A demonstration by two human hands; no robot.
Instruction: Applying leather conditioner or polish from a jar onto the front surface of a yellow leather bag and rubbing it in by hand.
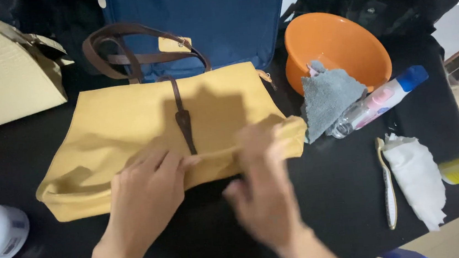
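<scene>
left hand (145, 190) lies flat, fingers apart, on the yellow canvas tote bag (129, 126) lower edge; blurred right hand (265, 189) beside it, grip unclear

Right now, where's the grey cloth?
In the head view, the grey cloth hangs over the front rim of the orange bowl, right of the yellow bag and left of the lying spray bottle.

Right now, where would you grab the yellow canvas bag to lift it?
Probably the brown handles, coming from the far side. The yellow canvas bag lies flat and limp; its handles loop clear above the top edge, while the left hand and right hand cover the near edge.
</scene>
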